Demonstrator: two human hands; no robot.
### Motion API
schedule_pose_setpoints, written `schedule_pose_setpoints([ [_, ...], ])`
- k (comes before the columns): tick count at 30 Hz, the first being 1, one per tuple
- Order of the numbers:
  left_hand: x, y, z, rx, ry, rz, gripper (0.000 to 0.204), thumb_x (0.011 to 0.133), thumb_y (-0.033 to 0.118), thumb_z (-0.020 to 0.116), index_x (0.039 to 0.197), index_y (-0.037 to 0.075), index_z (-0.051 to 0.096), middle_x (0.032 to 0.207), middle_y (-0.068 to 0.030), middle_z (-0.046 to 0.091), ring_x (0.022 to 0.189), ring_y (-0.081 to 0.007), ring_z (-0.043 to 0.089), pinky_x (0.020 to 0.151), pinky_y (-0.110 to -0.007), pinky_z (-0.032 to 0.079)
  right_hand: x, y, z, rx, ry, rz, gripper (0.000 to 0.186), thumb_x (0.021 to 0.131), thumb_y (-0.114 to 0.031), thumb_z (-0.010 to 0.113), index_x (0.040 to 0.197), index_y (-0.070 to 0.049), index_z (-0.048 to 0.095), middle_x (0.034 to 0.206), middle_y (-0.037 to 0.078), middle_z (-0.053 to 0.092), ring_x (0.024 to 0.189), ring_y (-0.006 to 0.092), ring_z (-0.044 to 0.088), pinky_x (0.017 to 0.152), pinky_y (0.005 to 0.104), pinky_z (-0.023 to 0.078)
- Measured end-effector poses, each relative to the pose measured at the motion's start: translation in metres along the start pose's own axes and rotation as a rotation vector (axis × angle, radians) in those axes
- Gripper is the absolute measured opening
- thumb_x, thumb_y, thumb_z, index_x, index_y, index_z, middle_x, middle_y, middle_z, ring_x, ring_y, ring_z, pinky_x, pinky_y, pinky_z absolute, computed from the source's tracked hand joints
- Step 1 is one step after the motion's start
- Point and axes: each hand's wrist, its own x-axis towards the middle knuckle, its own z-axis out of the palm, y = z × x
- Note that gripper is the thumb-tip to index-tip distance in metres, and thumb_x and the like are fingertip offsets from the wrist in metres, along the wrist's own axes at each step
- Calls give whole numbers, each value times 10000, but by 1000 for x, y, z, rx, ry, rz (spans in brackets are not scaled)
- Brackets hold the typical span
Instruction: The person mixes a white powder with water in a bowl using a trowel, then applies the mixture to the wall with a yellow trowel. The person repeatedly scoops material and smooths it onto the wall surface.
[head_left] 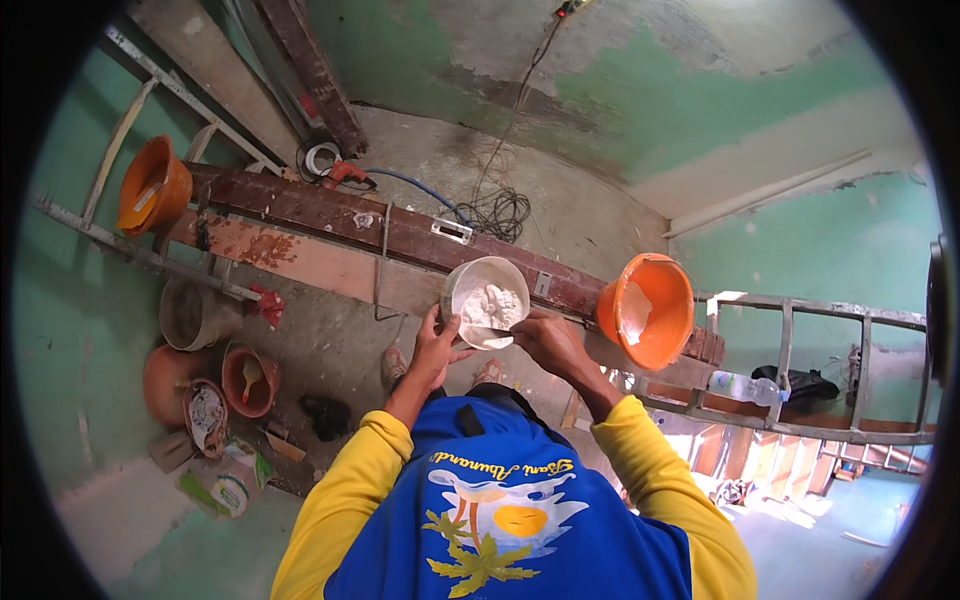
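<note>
Tub [474, 277] of white paste [492, 303] between two hands

The left hand [434, 347] grips the tub's left side; the right hand [552, 343] holds a flat tool [489, 332] inside its near rim. The tub overlaps the planks' [320, 222] near edge in view.

From above, you can reach freely into the white tub [478, 271], except at its near-right rim, where your putty knife [488, 333] crosses. Rightward, the orange bucket [676, 325] blocks the wooden plank [300, 210]; leftward, a bent metal rod [383, 255] crosses its near edge.
</note>
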Motion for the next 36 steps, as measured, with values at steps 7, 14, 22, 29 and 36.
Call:
schedule_pose_setpoints([
  [7,0,-3,5,16,-5,21,674,1085,251,642,1625,107,265,1467,-185,536,1290,-338,625,927,-545,641,3,3,0,30,79,109,191,886,-120,736,1059,-107,816,1015,141,749,952,370,734,816,460,586],
  [14,-5,-10,7,-1,19,16,681,1076,253,659,1610,113,261,1454,-186,535,1303,-341,610,941,-550,635,-14,-1,5,-216,67,297,209,893,-117,716,1075,-109,817,1071,158,742,934,381,733,813,461,591],
  [22,-6,-8,12,2,25,23,708,1063,255,681,1604,92,254,1488,-201,498,1332,-347,584,930,-543,638,-15,3,13,-168,256,237,113,869,-66,722,960,-60,788,928,166,711,804,388,720,702,491,572],
  [29,-10,-6,12,4,26,30,709,1064,244,678,1605,95,244,1497,-216,479,1331,-359,586,934,-550,639,-12,0,14,-122,285,288,92,887,-86,737,952,-50,791,892,197,705,821,410,705,721,506,560],
  [36,-7,-11,15,-1,13,21,709,1065,239,677,1605,103,239,1502,-204,481,1321,-351,593,928,-552,638,-11,12,9,-157,218,323,131,864,-88,756,974,-34,800,929,221,731,867,408,720,767,472,570],
])
